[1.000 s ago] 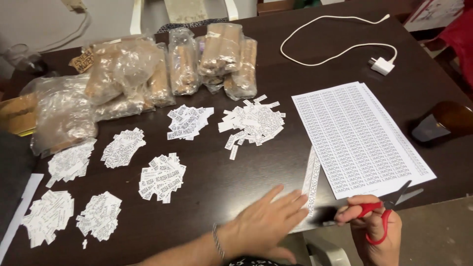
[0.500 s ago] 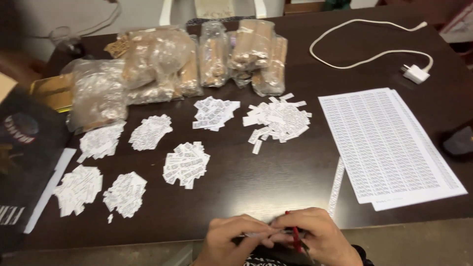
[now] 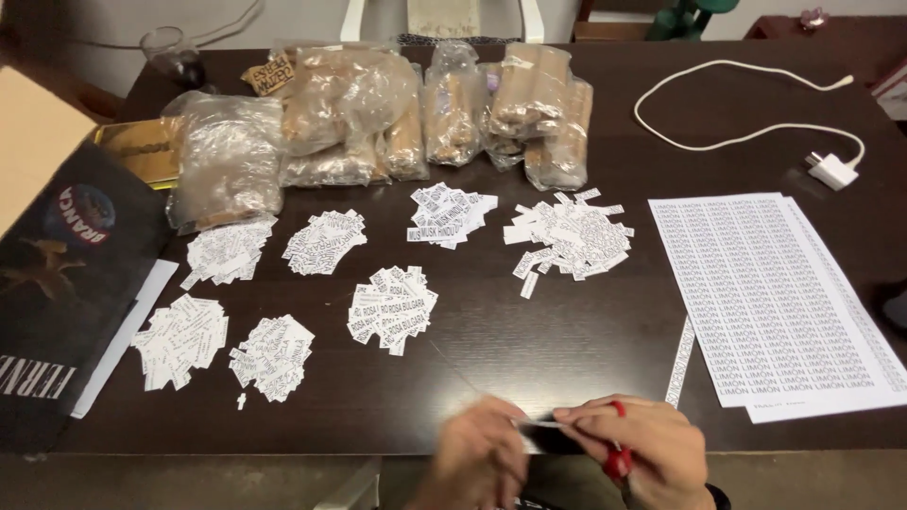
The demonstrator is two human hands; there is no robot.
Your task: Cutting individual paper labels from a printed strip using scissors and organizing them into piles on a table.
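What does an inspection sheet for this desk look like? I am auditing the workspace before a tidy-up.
Surface: dark wooden table.
Job's things: red-handled scissors; thin paper strip; printed label sheets.
Clutter: seven piles of cut paper labels; clear bags of brown sticks; dark carton.
Hands: right hand in the scissors' handle; left hand beside it, blurred.
Cables: white charger cable.
Surroundings: white chair.

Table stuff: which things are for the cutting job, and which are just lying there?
For the job:
red-handled scissors in the right hand
left hand at the blades
printed sheets
cut paper strip
piles of cut labels

Just lying about:
white charger cable
plastic bags of brown sticks
dark bag
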